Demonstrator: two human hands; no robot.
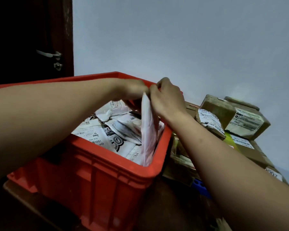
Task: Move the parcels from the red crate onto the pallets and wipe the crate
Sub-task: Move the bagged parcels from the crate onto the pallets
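Observation:
A red plastic crate (107, 177) fills the lower middle of the view, holding several white mailer parcels (97, 135) with printed labels. A thin white parcel (148, 130) stands on edge against the crate's right wall. Both hands meet at its top edge, above the far right corner of the crate. My right hand (167, 95) pinches the top of this parcel. My left hand (132, 89) grips the same edge from the left, its fingers partly hidden behind the right hand.
Brown cardboard boxes (232, 117) with shipping labels are stacked to the right of the crate against a pale wall. A blue pallet corner (201, 186) shows below them. A dark door with a metal handle (48, 54) stands at the upper left.

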